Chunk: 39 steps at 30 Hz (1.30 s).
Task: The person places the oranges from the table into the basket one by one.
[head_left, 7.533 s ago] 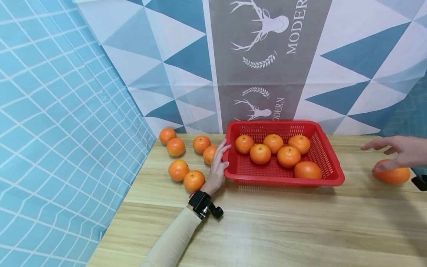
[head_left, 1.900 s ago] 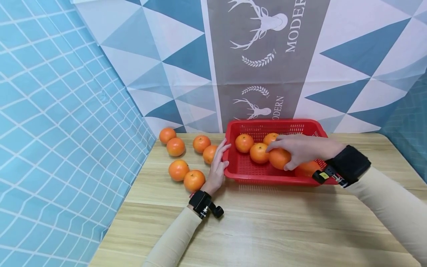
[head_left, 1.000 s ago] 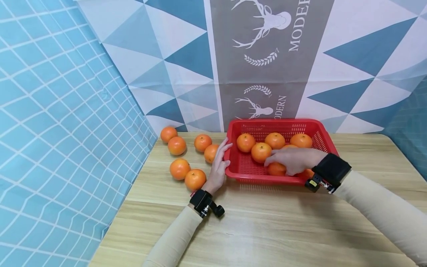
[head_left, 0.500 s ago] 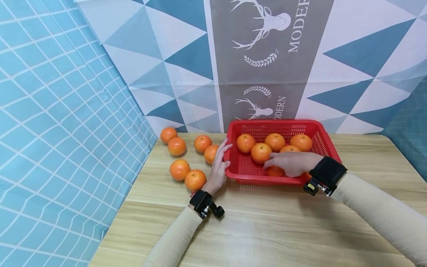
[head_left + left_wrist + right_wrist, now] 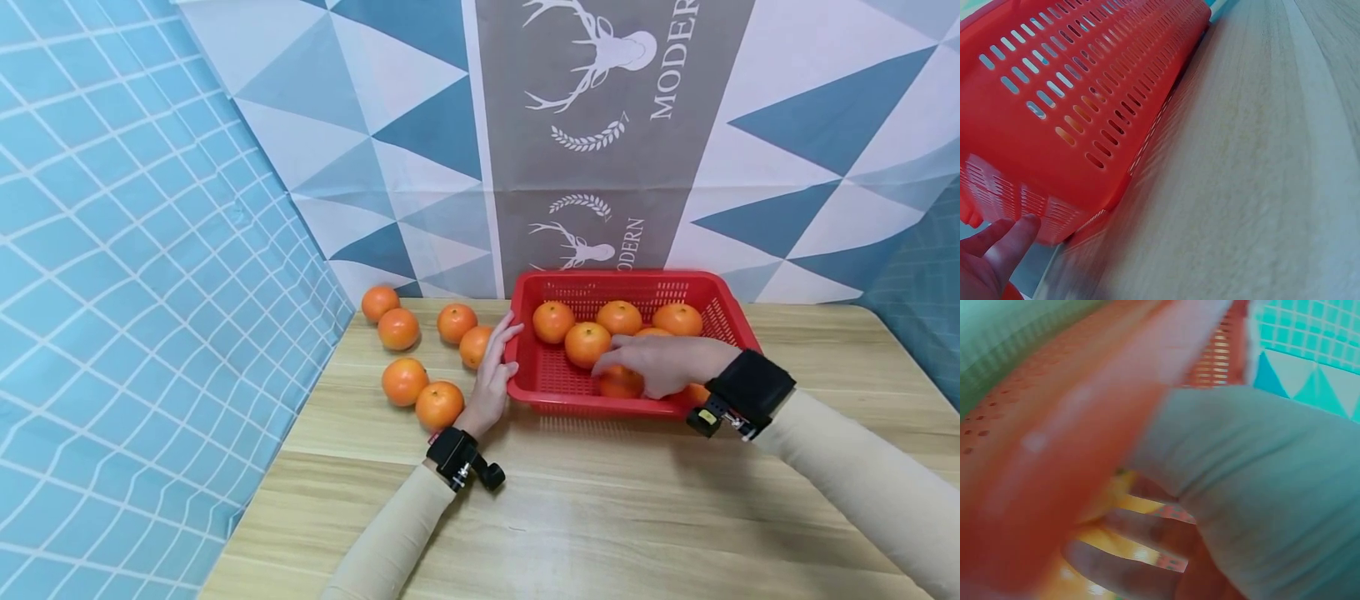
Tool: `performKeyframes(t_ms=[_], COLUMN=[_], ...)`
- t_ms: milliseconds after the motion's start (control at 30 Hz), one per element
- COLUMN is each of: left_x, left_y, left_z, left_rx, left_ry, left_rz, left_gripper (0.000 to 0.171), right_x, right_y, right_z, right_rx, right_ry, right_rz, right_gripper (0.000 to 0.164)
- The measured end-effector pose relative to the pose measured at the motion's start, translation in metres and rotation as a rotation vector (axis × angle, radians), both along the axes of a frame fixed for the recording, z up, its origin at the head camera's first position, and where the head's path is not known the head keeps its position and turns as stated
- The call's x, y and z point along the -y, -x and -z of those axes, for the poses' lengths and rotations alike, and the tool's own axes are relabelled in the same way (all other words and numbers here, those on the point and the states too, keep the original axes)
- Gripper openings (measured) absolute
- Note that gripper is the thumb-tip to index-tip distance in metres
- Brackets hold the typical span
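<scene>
A red plastic basket (image 5: 540, 398) with slotted walls stands on the table at the back, with several oranges (image 5: 588, 344) inside. My right hand (image 5: 663, 364) reaches over the basket's near side, fingers curled round an orange (image 5: 620, 382) low in the front part. Behind the hand, other oranges are partly covered. In the right wrist view, blurred fingers (image 5: 1125, 572) lie against orange fruit. At the basket's left end rests my left hand (image 5: 489, 387), its fairly straight fingers touching the rim. The left wrist view has its fingertips (image 5: 1029, 224) against the slotted end wall.
Left of the basket lie several loose oranges (image 5: 438, 406), one partly behind the left hand. A patterned cloth (image 5: 420, 167) hangs right behind the table (image 5: 570, 517), and a blue checked cloth (image 5: 150, 292) borders its left side.
The right hand has moved from an orange at the table's right into the basket, carrying an orange, then lowered it near the front. It stays there with small shifts. The left hand has stayed put.
</scene>
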<state>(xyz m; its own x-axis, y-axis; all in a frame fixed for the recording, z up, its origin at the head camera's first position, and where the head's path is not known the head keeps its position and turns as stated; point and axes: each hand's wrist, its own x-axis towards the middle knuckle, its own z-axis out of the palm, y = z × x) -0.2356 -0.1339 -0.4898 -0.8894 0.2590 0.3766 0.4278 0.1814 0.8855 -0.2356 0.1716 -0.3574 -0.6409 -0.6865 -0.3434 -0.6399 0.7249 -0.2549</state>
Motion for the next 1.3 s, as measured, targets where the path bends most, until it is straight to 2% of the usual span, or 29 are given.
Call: performKeyframes(t_ms=[167, 333, 500, 700, 900, 1167, 1300], left_x=[0.000, 0.000, -0.001, -0.003, -0.003, -0.001, -0.001], left_y=[0.001, 0.003, 0.004, 0.004, 0.003, 0.002, 0.002], left_z=[-0.001, 0.000, 0.002, -0.001, 0.000, 0.002, 0.001], left_rx=[-0.006, -0.017, -0.013, -0.011, -0.039, -0.028, -0.023], left_ry=[0.008, 0.013, -0.001, -0.004, -0.006, -0.007, -0.004], left_rz=[-0.008, -0.016, 0.001, 0.011, -0.001, -0.010, -0.005], left_gripper=[0.069, 0.069, 0.069, 0.070, 0.069, 0.070, 0.069], right_x=[0.000, -0.004, -0.021, -0.057, -0.094, -0.127, -0.139], right_y=[-0.003, -0.004, -0.006, -0.012, -0.015, -0.020, -0.021], right_z=[-0.019, -0.029, -0.028, -0.024, -0.019, -0.011, -0.010], right_rx=[0.015, -0.035, -0.062, -0.086, -0.119, -0.186, -0.214], right_ry=[0.047, 0.076, 0.143, 0.227, 0.264, 0.358, 0.375], right_rz=[0.062, 0.064, 0.082, 0.164, 0.237, 0.264, 0.313], right_gripper=[0.070, 0.068, 0.066, 0.064, 0.067, 0.057, 0.061])
